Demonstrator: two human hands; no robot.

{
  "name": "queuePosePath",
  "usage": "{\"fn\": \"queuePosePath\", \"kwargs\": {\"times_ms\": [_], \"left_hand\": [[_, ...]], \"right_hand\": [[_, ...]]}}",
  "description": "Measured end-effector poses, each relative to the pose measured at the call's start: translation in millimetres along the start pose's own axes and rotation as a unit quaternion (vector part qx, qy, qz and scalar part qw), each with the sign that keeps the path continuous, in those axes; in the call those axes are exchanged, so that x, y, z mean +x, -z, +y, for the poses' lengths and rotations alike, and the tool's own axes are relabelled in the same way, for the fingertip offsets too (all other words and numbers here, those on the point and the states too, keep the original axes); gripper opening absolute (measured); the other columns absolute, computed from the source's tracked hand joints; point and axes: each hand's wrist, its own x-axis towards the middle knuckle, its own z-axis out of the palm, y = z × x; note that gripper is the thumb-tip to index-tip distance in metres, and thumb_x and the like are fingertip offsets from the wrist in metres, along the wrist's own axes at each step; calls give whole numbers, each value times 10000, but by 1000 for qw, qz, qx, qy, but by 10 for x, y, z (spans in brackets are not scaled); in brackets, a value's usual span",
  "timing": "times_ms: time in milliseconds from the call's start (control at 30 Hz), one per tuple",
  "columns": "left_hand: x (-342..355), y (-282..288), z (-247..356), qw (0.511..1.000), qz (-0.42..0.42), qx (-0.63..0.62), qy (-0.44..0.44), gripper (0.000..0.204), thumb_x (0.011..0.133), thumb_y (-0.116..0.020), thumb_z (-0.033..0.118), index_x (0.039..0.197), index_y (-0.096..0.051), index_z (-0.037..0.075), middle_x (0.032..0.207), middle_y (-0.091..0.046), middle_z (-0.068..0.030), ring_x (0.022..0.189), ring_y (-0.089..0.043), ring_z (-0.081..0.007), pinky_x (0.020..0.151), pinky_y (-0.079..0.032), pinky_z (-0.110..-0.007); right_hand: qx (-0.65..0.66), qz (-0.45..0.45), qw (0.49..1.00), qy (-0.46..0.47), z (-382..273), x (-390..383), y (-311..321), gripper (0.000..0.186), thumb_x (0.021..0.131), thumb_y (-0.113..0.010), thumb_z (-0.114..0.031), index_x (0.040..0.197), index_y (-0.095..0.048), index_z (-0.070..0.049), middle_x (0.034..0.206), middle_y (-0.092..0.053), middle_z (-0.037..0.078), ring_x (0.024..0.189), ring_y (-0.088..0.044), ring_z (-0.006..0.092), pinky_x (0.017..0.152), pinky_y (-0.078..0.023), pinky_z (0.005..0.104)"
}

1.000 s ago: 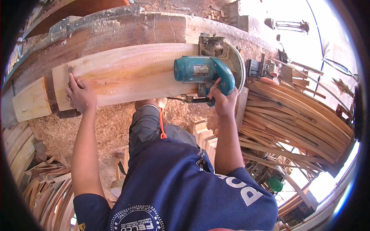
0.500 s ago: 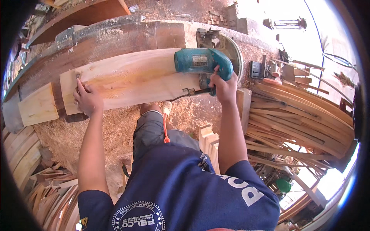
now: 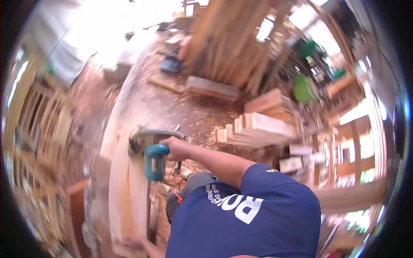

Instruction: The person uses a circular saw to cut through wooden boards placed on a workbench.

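My right hand [image 3: 172, 147] is closed on the handle of a teal circular saw [image 3: 155, 167], which rests at the far end of a pale wooden board [image 3: 127, 198]. The board runs lengthwise down the left middle of the view, on a worn bench [image 3: 99, 176]. My left hand [image 3: 137, 241] is low in the view at the board's near end, touching or very close to it; motion smears its fingers. The saw's blade is not distinguishable in the blur.
Stacked pale wood blocks [image 3: 269, 129] lie right of the saw, with tall planks [image 3: 219, 43] leaning beyond. A green round object [image 3: 303, 89] is at the upper right. Wooden strips [image 3: 47, 124] stand at the left. Shavings cover the ground.
The view has swung sharply, so the board now runs lengthwise instead of across and the surroundings are blurred. My right hand is still on the saw, my left at the board's other end.
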Motion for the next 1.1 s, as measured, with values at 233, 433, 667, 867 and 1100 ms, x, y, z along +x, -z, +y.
{"fn": "queuePosePath", "kwargs": {"times_ms": [233,433,667,867,1100], "left_hand": [[270,167,329,969,-9,-11,-247,574,996,-572,367,1520,-501,144,1599,-462,-112,1450,-440,-373,1099,-433,-589],[324,541,1876,883,-141,24,-448,593,978,-603,371,1490,-518,85,1627,-430,-113,1505,-381,-345,1139,-372,-615],[-122,819,3484,764,-175,24,-620,700,877,-732,503,1432,-541,122,1612,-428,-108,1501,-382,-308,1140,-345,-597],[-73,884,4146,698,-255,165,-649,781,823,-643,773,1256,-706,126,1378,-648,-164,1312,-590,-327,1042,-460,-541],[-146,655,4129,594,-307,10,-744,750,811,-623,808,1016,-759,100,903,-748,-202,902,-728,-381,794,-572,-503]], "right_hand": [[-58,85,989,-110,182,-1087,893,294,719,-769,-152,993,-736,-49,921,-745,223,879,-721,408,794,-571,470],[-138,119,946,-267,1119,-1767,933,308,731,-731,-196,1017,-753,-85,1001,-753,230,983,-721,420,861,-579,509],[-110,78,881,-454,2888,-2740,585,336,723,-756,-279,980,-781,-65,1066,-753,241,1006,-716,432,882,-575,514],[-86,42,832,-547,2940,-3357,650,458,681,-792,-335,1033,-795,-42,1069,-759,246,992,-740,384,895,-587,457],[-96,37,871,-480,3273,-3169,885,466,699,-828,-288,1071,-762,-16,1030,-776,194,977,-747,339,894,-577,433]]}}
